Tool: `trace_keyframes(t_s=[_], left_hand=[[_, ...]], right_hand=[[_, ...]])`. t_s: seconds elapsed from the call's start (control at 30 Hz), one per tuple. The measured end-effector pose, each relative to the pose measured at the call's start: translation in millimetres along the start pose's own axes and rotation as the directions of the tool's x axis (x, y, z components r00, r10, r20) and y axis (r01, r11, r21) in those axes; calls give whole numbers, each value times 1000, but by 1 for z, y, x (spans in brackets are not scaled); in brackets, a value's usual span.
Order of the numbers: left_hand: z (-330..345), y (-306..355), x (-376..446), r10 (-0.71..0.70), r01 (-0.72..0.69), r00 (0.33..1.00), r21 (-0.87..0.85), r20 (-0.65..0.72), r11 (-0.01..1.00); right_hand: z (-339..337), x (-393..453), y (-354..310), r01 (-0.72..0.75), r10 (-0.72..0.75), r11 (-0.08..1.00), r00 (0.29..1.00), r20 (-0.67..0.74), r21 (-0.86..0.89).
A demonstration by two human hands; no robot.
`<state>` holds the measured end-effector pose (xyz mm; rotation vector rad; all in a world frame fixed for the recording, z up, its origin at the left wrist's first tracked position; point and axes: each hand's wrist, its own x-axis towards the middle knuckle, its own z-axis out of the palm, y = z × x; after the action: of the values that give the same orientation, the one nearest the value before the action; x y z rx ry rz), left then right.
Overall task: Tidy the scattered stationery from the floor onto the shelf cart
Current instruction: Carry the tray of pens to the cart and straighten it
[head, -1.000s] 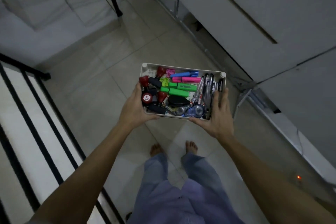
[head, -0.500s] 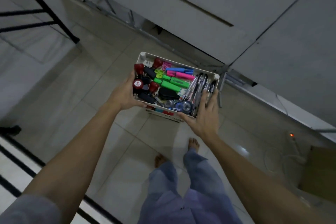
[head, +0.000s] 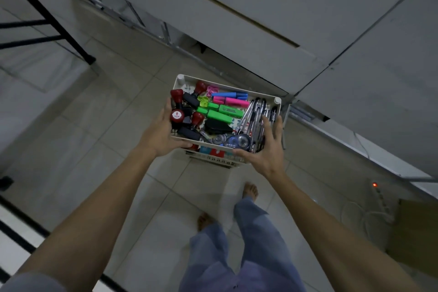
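Observation:
A white tray [head: 181, 78] full of stationery is held level between my hands. Inside lie green highlighters [head: 220, 111], a pink one [head: 237, 102], a blue one [head: 230, 95], red-capped stamps [head: 177, 116], a bundle of pens [head: 256, 121] and a correction tape [head: 239, 142]. My left hand [head: 158, 135] grips the tray's left near corner. My right hand [head: 265, 149] grips its right near corner, fingers up the side by the pens. Directly under the tray shows a lower white tier of the shelf cart [head: 220, 161] holding red and blue items, mostly hidden.
A black metal frame [head: 71, 38] stands at the upper left. Large white panels [head: 260, 19] lean along the back. A power strip with a red light [head: 374, 184], cables and a cardboard box [head: 414, 232] lie at the right. My bare feet [head: 250, 191] stand on the tiled floor.
The view has swung to the right while both hands kept hold of the tray. The tray now sits over the cart's lower tier, which has come into sight beneath it.

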<state>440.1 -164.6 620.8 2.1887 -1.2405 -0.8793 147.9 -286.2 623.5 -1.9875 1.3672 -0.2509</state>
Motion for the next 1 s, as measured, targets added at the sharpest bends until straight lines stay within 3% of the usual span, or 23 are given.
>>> trace_keyframes(t_s=[0.23, 0.57, 0.73, 0.87, 1.0], left_hand=[[26, 14, -7, -170, 148, 969, -125, -180, 981], [83, 71, -9, -419, 340, 825, -259, -379, 904], [88, 79, 8, -418, 320, 807, -286, -418, 903], [77, 98, 22, -330, 232, 850, -271, -411, 934], [55, 114, 53, -217, 147, 923, -230, -317, 962]], right_hand=[[-31, 80, 0, 110, -104, 994, 978, 179, -26], [-67, 193, 5, 404, -316, 909, 832, 456, -106], [-81, 200, 10, 482, -351, 862, 790, 502, -155], [-89, 195, 34, 509, -385, 825, 824, 416, -245], [-97, 180, 54, 372, -273, 880, 904, 328, -294]])
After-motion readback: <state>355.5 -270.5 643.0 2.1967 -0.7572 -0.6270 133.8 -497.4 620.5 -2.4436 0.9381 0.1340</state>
